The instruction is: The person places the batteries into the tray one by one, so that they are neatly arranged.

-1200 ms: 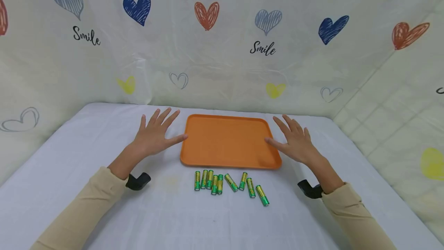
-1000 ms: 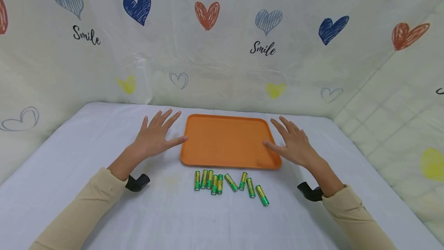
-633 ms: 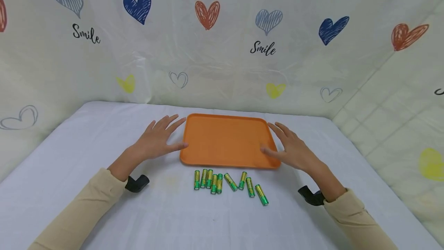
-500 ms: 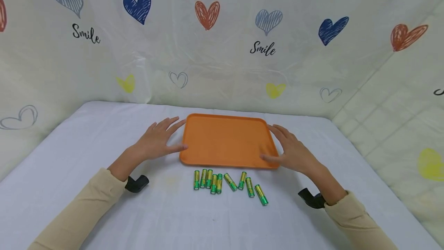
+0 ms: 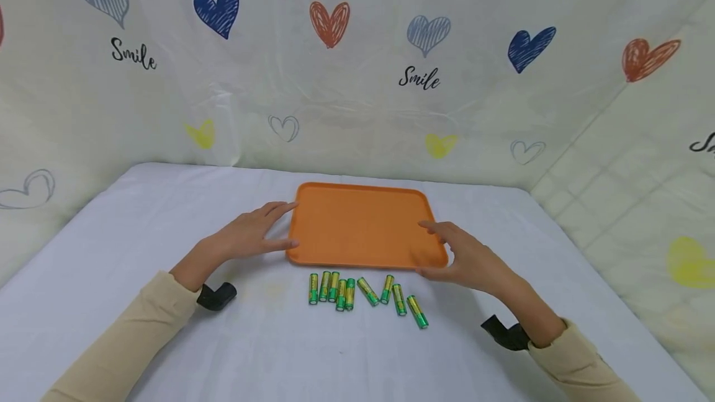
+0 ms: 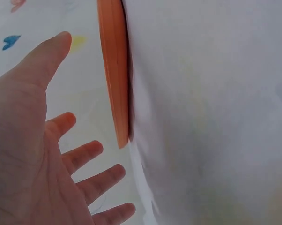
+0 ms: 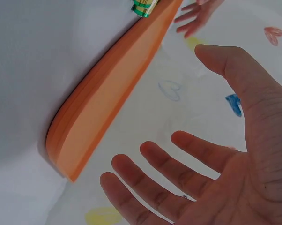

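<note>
Orange tray (image 5: pixel 363 228) flat on white cloth (image 5: pixel 268 346), 12 o'clock from person, smooth floor facing up. Nine green-and-yellow batteries (image 5: pixel 350 294) outside tray, lying in uneven row at its 6 o'clock, near front rim. Left hand (image 5: pixel 244 236) at tray's 9 o'clock, right hand (image 5: pixel 476 260) between 3 and 4. Hands well apart, fingers loosely extended, thumbs spread away; whether fingertips touch rim, cannot tell.
</note>
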Demonstrator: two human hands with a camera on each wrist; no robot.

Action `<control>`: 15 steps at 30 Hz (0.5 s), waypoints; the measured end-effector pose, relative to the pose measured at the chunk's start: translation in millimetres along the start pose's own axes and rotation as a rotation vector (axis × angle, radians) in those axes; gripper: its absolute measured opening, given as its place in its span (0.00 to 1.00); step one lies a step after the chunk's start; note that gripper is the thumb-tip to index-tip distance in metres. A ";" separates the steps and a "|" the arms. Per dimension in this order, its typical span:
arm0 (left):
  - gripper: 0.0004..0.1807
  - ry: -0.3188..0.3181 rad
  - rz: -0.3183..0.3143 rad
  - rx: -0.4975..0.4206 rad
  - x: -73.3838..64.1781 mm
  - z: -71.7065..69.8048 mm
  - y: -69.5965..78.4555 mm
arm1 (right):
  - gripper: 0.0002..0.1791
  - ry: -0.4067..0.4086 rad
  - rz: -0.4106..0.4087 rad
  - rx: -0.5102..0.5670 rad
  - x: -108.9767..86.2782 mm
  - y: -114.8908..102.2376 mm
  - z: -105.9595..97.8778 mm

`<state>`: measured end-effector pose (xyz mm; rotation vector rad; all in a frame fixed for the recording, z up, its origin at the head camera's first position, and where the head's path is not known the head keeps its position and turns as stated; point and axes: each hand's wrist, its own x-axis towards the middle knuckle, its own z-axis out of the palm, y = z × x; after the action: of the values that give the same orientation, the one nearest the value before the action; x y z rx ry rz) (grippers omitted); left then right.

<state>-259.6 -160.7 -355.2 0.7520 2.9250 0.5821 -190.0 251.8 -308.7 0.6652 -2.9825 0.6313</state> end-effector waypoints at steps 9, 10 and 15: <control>0.49 -0.099 0.006 -0.160 -1.4 2.5 -5.0 | 0.37 -0.047 -0.023 0.057 -13.6 -4.6 0.6; 0.49 -0.106 0.008 -0.172 -1.2 2.9 -5.8 | 0.36 -0.052 -0.033 0.067 -15.0 -4.7 0.9; 0.49 -0.112 0.043 -0.197 -0.4 5.9 -11.4 | 0.32 -0.075 -0.134 0.139 -20.0 -4.5 4.3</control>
<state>-263.5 -168.1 -364.9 0.7973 2.7056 0.7904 -169.7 254.5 -313.0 0.9084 -2.9486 0.8267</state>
